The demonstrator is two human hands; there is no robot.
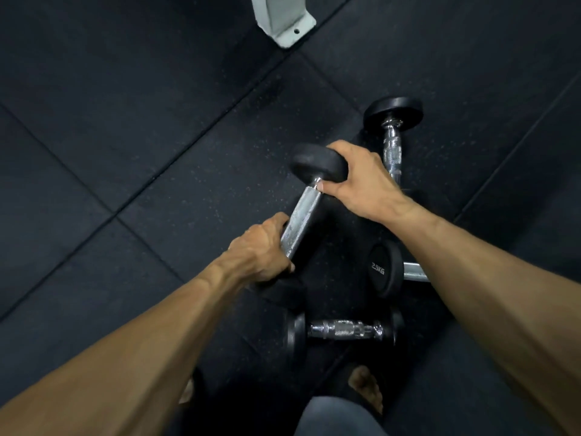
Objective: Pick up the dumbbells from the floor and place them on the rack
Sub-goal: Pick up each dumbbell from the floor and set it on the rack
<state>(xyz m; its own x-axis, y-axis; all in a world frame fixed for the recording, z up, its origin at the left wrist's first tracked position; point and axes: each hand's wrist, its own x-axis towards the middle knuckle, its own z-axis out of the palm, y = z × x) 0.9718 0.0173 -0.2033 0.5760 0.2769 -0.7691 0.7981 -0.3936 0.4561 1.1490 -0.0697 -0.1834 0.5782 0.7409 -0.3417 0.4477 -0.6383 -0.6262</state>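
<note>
A black dumbbell with a knurled steel handle slants across the middle of the view, held in both hands. My left hand is closed around its near end. My right hand grips its far black head. Three more dumbbells lie on the dark rubber floor: one behind my right hand, one marked 2.5KG partly hidden under my right forearm, and one lying crosswise near my feet. No shelf of the rack is in view.
A pale metal foot of some equipment is bolted to the floor at the top. Dark floor tiles with seams spread to the left. My bare foot and a grey trouser leg are at the bottom.
</note>
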